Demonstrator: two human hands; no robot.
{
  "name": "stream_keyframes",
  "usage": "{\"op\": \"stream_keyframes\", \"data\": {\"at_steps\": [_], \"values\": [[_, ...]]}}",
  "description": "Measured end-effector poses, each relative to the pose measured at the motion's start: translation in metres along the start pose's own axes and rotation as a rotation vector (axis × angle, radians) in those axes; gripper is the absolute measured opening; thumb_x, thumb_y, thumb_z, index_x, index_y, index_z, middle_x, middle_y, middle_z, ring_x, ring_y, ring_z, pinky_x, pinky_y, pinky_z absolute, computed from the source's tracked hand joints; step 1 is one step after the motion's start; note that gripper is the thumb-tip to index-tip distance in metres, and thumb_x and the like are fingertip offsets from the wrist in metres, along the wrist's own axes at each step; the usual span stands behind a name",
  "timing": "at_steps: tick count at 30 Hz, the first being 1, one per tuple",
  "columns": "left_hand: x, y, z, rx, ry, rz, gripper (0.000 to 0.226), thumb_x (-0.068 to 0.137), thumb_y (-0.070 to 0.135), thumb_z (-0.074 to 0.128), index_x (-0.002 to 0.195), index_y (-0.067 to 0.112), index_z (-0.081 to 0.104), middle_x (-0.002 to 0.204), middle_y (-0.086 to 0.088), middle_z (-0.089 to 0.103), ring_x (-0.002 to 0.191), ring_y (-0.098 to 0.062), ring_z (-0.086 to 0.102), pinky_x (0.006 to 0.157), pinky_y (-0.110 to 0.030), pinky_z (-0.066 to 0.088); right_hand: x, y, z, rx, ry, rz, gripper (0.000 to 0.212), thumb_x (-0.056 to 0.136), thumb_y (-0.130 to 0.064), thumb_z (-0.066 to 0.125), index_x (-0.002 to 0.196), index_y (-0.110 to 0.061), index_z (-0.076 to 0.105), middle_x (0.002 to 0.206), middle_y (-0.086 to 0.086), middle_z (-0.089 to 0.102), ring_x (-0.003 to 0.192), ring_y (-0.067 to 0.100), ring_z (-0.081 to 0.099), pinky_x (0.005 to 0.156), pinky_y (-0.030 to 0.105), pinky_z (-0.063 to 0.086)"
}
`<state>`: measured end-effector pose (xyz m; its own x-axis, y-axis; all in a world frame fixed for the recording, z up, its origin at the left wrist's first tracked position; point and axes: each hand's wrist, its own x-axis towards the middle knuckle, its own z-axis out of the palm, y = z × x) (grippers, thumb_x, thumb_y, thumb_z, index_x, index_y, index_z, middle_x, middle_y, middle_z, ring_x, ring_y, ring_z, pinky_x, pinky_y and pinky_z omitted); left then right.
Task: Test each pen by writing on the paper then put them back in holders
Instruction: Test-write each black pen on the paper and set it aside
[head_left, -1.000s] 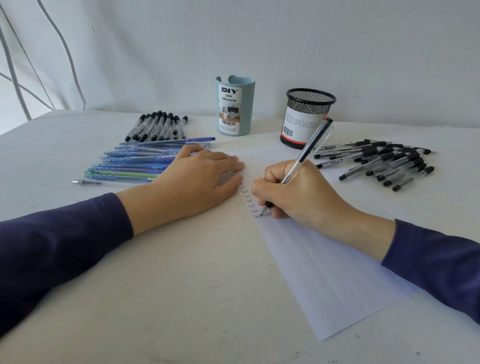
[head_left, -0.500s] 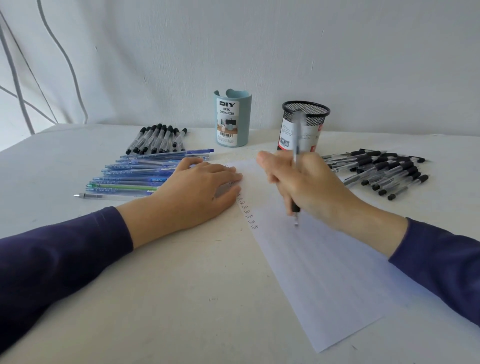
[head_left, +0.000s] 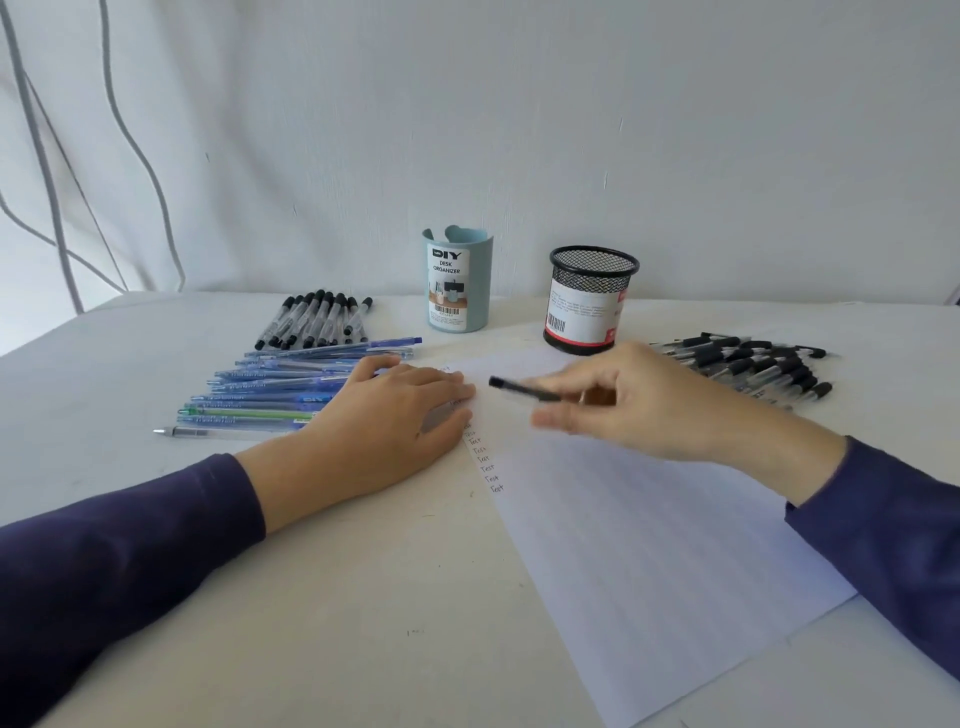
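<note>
1. White wall stands behind a big white table (head_left: 311, 623), and everything for the job sits on this table.
2. A sheet of paper (head_left: 649, 545) lies slanted in the middle, under both hands.
3. The left hand (head_left: 384, 431) lies flat on the paper's left edge. Its fingers are straight and close together, pressing the sheet down.
4. The right hand (head_left: 649, 410) is up over the paper and looks blurry. Its thumb and fingers pinch one pen (head_left: 522, 388).
5. Three heaps of pens lie flat on the table: blue pens (head_left: 291, 384) just beside the left hand, black pens (head_left: 317, 319) behind them, and more black pens (head_left: 753, 364) far to the right.
6. A blue cup (head_left: 457, 283) and a black mesh cup (head_left: 592, 301) stand at the back, near each other. No pens stick out of either one.
7. The held pen lies level in the air, off the paper, with its dark end pointing left.
8. A short row of small words (head_left: 485, 457), each reading "Test", runs down the paper's left edge.
9. I think only a few pens are tested, none are back in the cups, and most of the job is left.
</note>
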<state>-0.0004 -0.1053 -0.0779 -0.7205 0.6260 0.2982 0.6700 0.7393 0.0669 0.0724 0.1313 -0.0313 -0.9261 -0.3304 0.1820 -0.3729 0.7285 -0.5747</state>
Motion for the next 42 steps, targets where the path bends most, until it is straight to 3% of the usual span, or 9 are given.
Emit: {"op": "stream_keyframes", "data": {"at_steps": [3, 7, 11, 14, 17, 22, 29, 36, 42], "values": [[0.001, 0.001, -0.001, -0.002, 0.001, -0.011, 0.078, 0.078, 0.067, 0.004, 0.137, 0.043, 0.049, 0.145, 0.024, 0.044, 0.132, 0.006, 0.036, 0.111, -0.019, 0.005, -0.001, 0.005, 0.014, -0.263, -0.106, -0.061, 0.038, 0.096, -0.036, 0.057, 0.134, -0.037, 0.056, 0.088, -0.02, 0.051, 0.08, -0.004, 0.047, 0.072, 0.011, 0.033], [0.001, 0.003, -0.002, -0.013, -0.005, -0.01, 0.079, 0.077, 0.068, 0.003, 0.137, 0.044, 0.048, 0.145, 0.026, 0.042, 0.132, 0.007, 0.035, 0.112, -0.02, 0.005, -0.001, 0.01, 0.018, -0.204, -0.192, -0.079, 0.036, 0.1, -0.034, 0.05, 0.135, -0.037, 0.054, 0.116, -0.016, 0.044, 0.106, -0.005, 0.039, 0.088, 0.009, 0.029], [0.0, 0.003, -0.003, -0.006, 0.007, 0.005, 0.075, 0.08, 0.066, 0.007, 0.134, 0.042, 0.052, 0.142, 0.025, 0.048, 0.13, 0.005, 0.041, 0.117, -0.027, 0.009, 0.006, 0.025, -0.009, -0.122, -0.053, 0.023, 0.039, 0.098, -0.026, 0.055, 0.137, -0.028, 0.054, 0.126, -0.015, 0.048, 0.103, -0.01, 0.046, 0.084, -0.003, 0.028], [0.0, 0.005, -0.007, -0.016, 0.121, 0.091, 0.057, 0.089, 0.058, 0.023, 0.121, 0.037, 0.065, 0.124, 0.02, 0.063, 0.116, -0.002, 0.056, 0.11, -0.027, 0.023, 0.007, 0.053, -0.034, -0.241, 0.093, 0.09, 0.038, 0.091, 0.0, 0.053, 0.122, -0.018, 0.068, 0.117, -0.003, 0.058, 0.108, 0.016, 0.056, 0.081, 0.003, 0.033], [0.004, 0.015, -0.017, -0.186, 0.169, 0.148, 0.05, 0.093, 0.057, 0.031, 0.113, 0.032, 0.07, 0.106, 0.019, 0.067, 0.095, -0.001, 0.062, 0.086, -0.02, 0.046, 0.003, 0.067, -0.052, -0.391, 0.006, 0.167, 0.042, 0.086, 0.0, 0.055, 0.116, -0.024, 0.07, 0.11, -0.011, 0.052, 0.109, 0.01, 0.047, 0.081, 0.009, 0.03], [0.007, 0.039, -0.006, -0.355, 0.084, 0.18, 0.055, 0.08, 0.073, 0.046, 0.112, 0.036, 0.071, 0.09, 0.022, 0.059, 0.079, -0.002, 0.059, 0.067, -0.01, 0.042, 0.001, 0.076, -0.064, -0.45, -0.053, 0.181, 0.032, 0.091, -0.018, 0.065, 0.12, -0.031, 0.068, 0.109, -0.016, 0.049, 0.11, 0.007, 0.039, 0.095, 0.015, 0.029], [0.017, 0.026, -0.019, -0.35, 0.291, 0.261, 0.026, 0.087, 0.043, 0.068, 0.1, 0.023, 0.078, 0.078, 0.012, 0.062, 0.06, 0.0, 0.055, 0.059, -0.009, 0.043, 0.001, 0.081, -0.064, -0.407, 0.05, 0.115, 0.017, 0.091, -0.025, 0.065, 0.103, -0.037, 0.063, 0.104, -0.012, 0.057, 0.108, 0.012, 0.052, 0.096, 0.031, 0.042], [0.029, -0.036, -0.075, -0.332, 0.533, -0.211, 0.007, 0.086, 0.031, 0.073, 0.087, 0.025, 0.076, 0.074, 0.01, 0.064, 0.067, -0.007, 0.059, 0.06, -0.01, 0.044, 0.0, 0.069, -0.055, -0.341, 0.044, 0.049, 0.019, 0.094, -0.033, 0.059, 0.108, -0.042, 0.052, 0.1, -0.017, 0.063, 0.097, 0.002, 0.058, 0.089, 0.032, 0.047], [0.046, -0.085, -0.058, -0.148, 0.294, -0.497, 0.027, 0.089, 0.029, 0.068, 0.071, 0.009, 0.073, 0.065, -0.006, 0.069, 0.053, -0.019, 0.056, 0.054, -0.027, 0.047, 0.002, 0.036, -0.034, -0.386, 0.114, -0.029, 0.025, 0.092, -0.061, 0.039, 0.109, -0.05, 0.053, 0.087, -0.018, 0.057, 0.08, 0.0, 0.051, 0.079, 0.03, 0.036]]}}
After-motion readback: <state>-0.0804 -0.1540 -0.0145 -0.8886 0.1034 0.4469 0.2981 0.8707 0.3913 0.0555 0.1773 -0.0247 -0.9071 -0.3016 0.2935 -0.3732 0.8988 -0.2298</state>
